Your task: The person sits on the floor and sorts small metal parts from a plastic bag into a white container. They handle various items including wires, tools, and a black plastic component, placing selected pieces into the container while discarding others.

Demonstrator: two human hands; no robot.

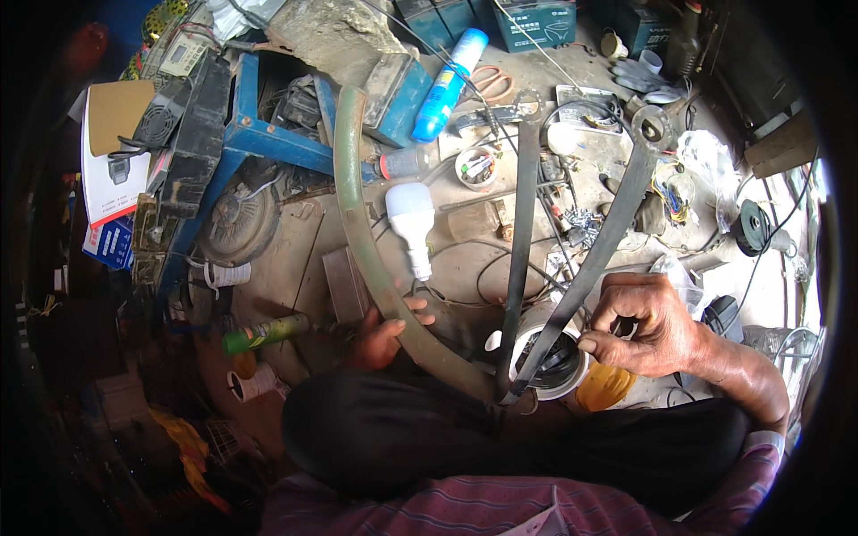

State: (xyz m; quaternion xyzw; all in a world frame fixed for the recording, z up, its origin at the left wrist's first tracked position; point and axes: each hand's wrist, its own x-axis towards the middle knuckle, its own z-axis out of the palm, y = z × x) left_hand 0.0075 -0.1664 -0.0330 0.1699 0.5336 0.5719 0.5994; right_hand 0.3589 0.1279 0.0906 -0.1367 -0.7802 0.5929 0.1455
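My left hand [385, 338] is wrapped around a curved green metal strip [367, 248], thumb in front and fingertips showing past its far edge. Two flat dark metal stays, a left one [521, 234] and a right one [593, 268], meet the strip's lower end near my lap. The right stay ends in a ring [652, 127]. My right hand [643, 325] hovers beside that stay with fingers curled towards the thumb; whether something small is pinched there is unclear. Below the stays stands a white tub [582, 376] holding dark parts, with a yellow lid-like piece [606, 387] next to it.
A white LED bulb [410, 221] lies ahead, near a blue spray can [449, 86] and orange-handled scissors [495, 84]. Loose screws [582, 224] and cables clutter the floor. At left are a blue metal frame [285, 147], a wheel [240, 224] and a green can [265, 333].
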